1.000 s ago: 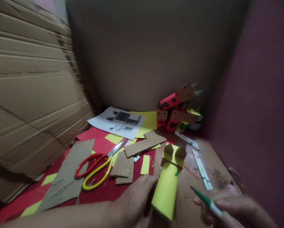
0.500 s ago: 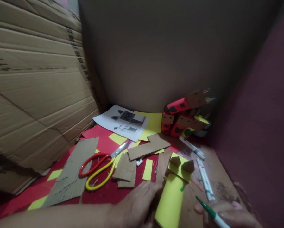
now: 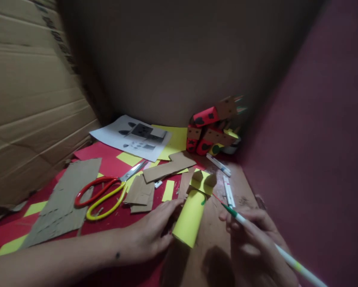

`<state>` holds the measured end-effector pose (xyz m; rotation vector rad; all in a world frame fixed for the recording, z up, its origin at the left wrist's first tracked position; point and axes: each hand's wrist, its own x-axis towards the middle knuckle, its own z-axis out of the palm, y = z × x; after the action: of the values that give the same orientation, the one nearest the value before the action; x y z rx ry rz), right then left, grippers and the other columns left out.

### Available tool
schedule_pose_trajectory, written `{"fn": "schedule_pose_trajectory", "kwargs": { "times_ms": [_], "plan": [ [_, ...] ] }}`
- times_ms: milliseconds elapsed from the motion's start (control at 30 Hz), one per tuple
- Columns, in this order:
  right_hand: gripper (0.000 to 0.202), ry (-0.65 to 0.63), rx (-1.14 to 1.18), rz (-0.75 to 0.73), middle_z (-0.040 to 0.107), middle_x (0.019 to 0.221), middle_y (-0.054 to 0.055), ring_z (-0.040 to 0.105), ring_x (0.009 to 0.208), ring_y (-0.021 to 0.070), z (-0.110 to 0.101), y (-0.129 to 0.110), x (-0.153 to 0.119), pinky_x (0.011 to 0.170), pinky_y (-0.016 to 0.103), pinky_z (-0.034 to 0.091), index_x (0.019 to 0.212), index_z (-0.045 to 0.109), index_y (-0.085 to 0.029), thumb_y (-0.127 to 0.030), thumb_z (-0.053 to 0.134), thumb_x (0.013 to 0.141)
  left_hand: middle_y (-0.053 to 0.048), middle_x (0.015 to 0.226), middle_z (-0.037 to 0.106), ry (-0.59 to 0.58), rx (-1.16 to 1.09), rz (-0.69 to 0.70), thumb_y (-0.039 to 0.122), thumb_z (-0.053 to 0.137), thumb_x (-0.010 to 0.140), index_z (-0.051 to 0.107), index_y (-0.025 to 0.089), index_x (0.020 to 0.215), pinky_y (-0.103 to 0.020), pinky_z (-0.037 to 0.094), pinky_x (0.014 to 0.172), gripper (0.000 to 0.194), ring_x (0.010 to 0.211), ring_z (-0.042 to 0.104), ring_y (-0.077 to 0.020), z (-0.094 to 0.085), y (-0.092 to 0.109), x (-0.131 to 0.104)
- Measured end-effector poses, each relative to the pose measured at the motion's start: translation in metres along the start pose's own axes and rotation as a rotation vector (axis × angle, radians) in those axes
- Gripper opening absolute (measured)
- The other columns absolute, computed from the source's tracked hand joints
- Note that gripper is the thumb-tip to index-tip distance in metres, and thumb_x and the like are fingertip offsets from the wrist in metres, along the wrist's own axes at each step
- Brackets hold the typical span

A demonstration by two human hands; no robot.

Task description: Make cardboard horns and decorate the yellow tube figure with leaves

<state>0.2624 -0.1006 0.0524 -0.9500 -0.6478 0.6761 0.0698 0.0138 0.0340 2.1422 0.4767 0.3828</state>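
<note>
A yellow paper tube point(image 3: 190, 217) has a yellow box-shaped head with two brown cardboard ears point(image 3: 210, 180) and a small green mark near its upper right edge. My left hand point(image 3: 155, 229) holds the tube from its left side, the fingertips partly hidden at its edge. My right hand point(image 3: 256, 239) is closed around a green marker point(image 3: 247, 223). The marker's uncapped green tip points toward the tube, apart from it.
Scissors point(image 3: 123, 183) with red and yellow handles lie left, near cardboard pieces point(image 3: 68, 195). A printed sheet point(image 3: 137, 137) lies behind. Red-and-brown paper figures point(image 3: 207, 115) are stacked at the back right, close to white markers point(image 3: 227, 191). A cardboard panel point(image 3: 26, 99) stands left.
The whole view has shifted, so things appear further left and higher. The tube shows more of its lower end. The right hand still grips the green marker, with more of both in view.
</note>
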Motion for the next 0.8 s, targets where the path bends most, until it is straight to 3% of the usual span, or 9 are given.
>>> {"fn": "schedule_pose_trajectory", "kwargs": {
  "times_ms": [100,167,267,333,400,600,800],
  "plan": [
    [0.002,0.044,0.049,0.008,0.066,0.066,0.001,0.068,0.066,0.0166,0.006,-0.001,0.000,0.067,0.028,0.052,0.071,0.075,-0.020,-0.021,0.073,0.070,-0.011,0.137,0.053,-0.019,-0.067,0.018,0.011,0.052,0.084,0.040,0.023,0.140,-0.041,0.044,0.105,0.059,0.125,0.051,-0.0277,-0.001,-0.003,0.003],
    [0.003,0.087,0.083,-0.023,0.065,0.064,0.000,0.067,0.066,0.0152,0.010,-0.004,0.000,0.067,0.026,0.051,0.072,0.074,-0.020,-0.020,0.072,0.069,-0.010,0.125,0.060,0.000,-0.155,-0.007,0.015,0.051,0.085,0.044,0.023,0.136,-0.041,0.048,0.099,0.053,0.115,0.058,-0.0259,-0.004,-0.006,0.005],
    [0.005,0.034,0.044,-0.040,0.067,0.067,-0.001,0.063,0.063,0.0120,0.016,-0.012,0.001,0.063,0.023,0.049,0.071,0.074,-0.020,-0.022,0.074,0.067,-0.009,0.103,0.063,0.139,-0.233,-0.127,0.025,0.050,0.087,0.047,0.019,0.127,-0.040,0.054,0.084,0.041,0.094,0.064,-0.0231,-0.015,-0.009,0.010],
    [0.006,0.046,0.024,-0.025,0.067,0.068,-0.002,0.060,0.061,0.0099,0.020,-0.019,0.002,0.061,0.021,0.047,0.069,0.074,-0.020,-0.022,0.076,0.064,-0.009,0.103,0.062,0.239,-0.118,-0.166,0.027,0.056,0.084,0.047,0.018,0.126,-0.041,0.052,0.085,0.044,0.095,0.061,-0.0235,-0.028,-0.008,0.016],
    [0.007,0.096,0.030,-0.031,0.067,0.067,-0.003,0.058,0.060,0.0085,0.026,-0.023,0.002,0.060,0.019,0.045,0.068,0.073,-0.021,-0.021,0.076,0.061,-0.009,0.111,0.060,0.250,0.018,-0.109,0.024,0.059,0.081,0.045,0.021,0.131,-0.042,0.049,0.088,0.052,0.102,0.059,-0.0248,-0.041,-0.003,0.024],
    [0.003,0.104,0.042,-0.016,0.066,0.065,-0.004,0.056,0.062,0.0093,0.039,-0.019,-0.002,0.061,0.020,0.043,0.068,0.072,-0.023,-0.021,0.072,0.066,-0.011,0.143,0.045,0.002,0.010,0.079,0.018,0.068,0.076,0.030,0.027,0.145,-0.046,0.037,0.109,0.080,0.131,0.044,-0.0289,-0.058,0.015,0.053],
    [0.002,0.092,0.075,-0.025,0.064,0.063,-0.005,0.056,0.061,0.0084,0.031,-0.004,-0.011,0.059,0.017,0.045,0.071,0.072,-0.024,-0.023,0.072,0.070,-0.010,0.138,0.051,-0.103,-0.071,0.117,0.019,0.072,0.075,0.035,0.026,0.144,-0.047,0.044,0.101,0.078,0.119,0.053,-0.0302,-0.056,0.011,0.070]
  ]
}}
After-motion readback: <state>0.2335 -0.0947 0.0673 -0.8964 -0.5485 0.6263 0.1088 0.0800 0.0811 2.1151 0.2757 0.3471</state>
